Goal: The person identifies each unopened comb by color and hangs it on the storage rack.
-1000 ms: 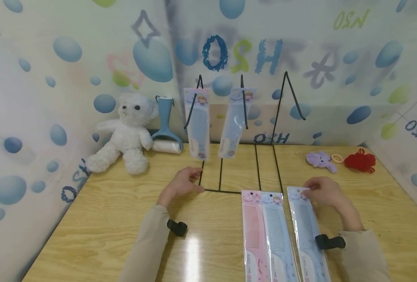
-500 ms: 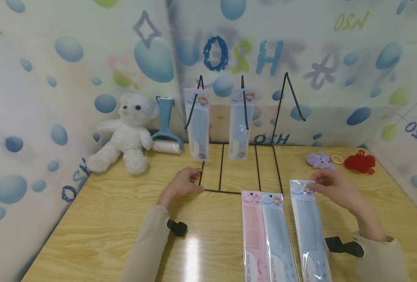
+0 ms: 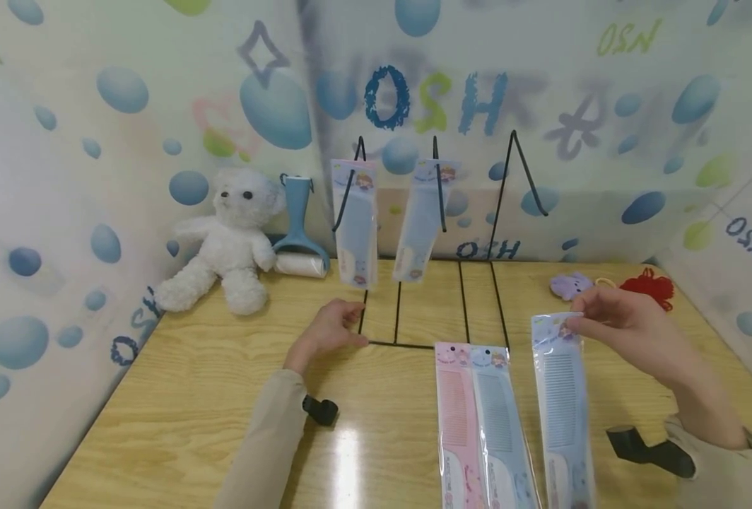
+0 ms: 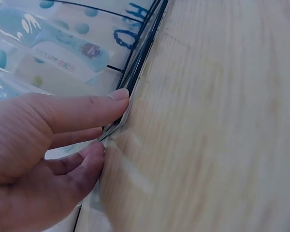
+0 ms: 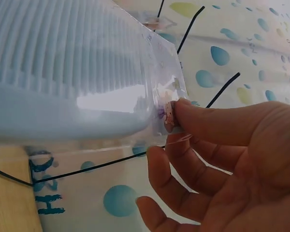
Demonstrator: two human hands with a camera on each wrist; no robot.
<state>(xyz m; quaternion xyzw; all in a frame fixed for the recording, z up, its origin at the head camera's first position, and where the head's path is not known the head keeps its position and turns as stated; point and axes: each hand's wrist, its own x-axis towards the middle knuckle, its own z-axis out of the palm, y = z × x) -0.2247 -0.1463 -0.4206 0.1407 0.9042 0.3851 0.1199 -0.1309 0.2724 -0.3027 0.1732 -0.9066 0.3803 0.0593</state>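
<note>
My right hand (image 3: 643,343) pinches the top corner of a blue comb (image 3: 562,403) in a clear package, tilted up off the table. In the right wrist view, the comb's teeth (image 5: 72,43) fill the upper left, with the thumb on the package's printed end. At the front left corner of a black wire display rack (image 3: 414,346), my left hand (image 3: 331,326) holds the base wire between thumb and fingers. Packaged combs hang from two of the rack's hooks: one set on the left (image 3: 357,226), another in the middle (image 3: 419,226). The right hook (image 3: 509,170) is bare.
A packaged pink comb (image 3: 455,410) and a packaged blue comb (image 3: 497,410) lie side by side on the wooden table (image 3: 191,424). A white teddy bear (image 3: 230,247) and a blue lint roller (image 3: 297,226) stand back left. A purple plush (image 3: 570,285) and red yarn (image 3: 649,288) lie back right.
My right hand has lifted the blue comb's top end and moved it slightly right and up. The middle hanging pack has swung back and forth. My left hand has stayed at the rack corner.
</note>
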